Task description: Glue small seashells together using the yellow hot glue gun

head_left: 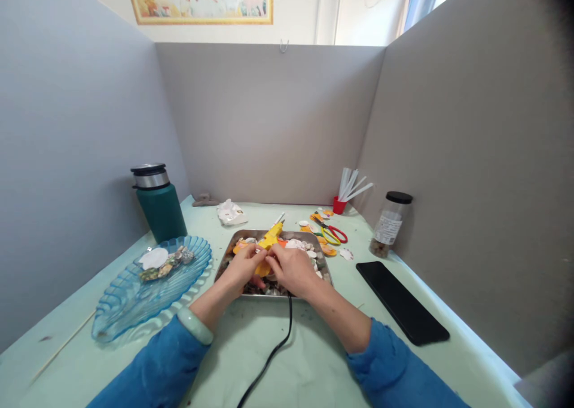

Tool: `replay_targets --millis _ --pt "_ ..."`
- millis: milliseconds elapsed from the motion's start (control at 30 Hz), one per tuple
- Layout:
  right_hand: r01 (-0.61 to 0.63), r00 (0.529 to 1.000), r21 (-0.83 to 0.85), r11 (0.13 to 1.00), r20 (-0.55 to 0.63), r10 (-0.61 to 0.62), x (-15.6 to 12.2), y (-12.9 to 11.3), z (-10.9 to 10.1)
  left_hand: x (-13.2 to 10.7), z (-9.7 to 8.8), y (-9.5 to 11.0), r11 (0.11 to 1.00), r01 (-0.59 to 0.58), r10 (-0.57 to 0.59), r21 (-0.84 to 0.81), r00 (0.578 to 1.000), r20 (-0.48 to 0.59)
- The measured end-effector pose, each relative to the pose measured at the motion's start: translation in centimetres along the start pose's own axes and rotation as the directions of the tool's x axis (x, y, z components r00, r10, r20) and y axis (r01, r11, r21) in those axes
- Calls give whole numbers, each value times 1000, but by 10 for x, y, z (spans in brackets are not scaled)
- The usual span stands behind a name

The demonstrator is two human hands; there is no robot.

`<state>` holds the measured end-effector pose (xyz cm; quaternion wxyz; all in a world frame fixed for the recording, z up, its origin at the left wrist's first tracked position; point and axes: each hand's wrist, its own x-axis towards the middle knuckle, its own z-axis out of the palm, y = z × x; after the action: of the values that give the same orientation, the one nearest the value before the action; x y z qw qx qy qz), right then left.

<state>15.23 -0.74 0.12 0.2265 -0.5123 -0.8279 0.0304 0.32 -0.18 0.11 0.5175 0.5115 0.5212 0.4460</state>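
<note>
Both my hands meet over a metal tray [233,243] full of shells and small stones. My left hand [242,267] and my right hand [291,269] have their fingers pinched together around a small piece that is too small to name. A yellow glue gun [270,236] lies in the tray just beyond my fingers, and its black cord [273,351] runs toward me between my forearms. Blue sleeves cover both arms, and a pale green bangle [195,325] sits on my left wrist.
A blue glass shell-shaped dish [134,300] with shells stands at the left, behind it a green thermos [159,204]. To the right lie scissors [330,233], a red cup of sticks [341,203], a jar [388,225] and a black phone [401,300]. Grey partition walls enclose the table.
</note>
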Motion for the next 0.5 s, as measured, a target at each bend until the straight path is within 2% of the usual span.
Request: replay_targets --millis 500 --pt "-11 1000 -7 1000 14 11 0 -2 -2 1 0 0 1000 8 -8 16 1000 13"
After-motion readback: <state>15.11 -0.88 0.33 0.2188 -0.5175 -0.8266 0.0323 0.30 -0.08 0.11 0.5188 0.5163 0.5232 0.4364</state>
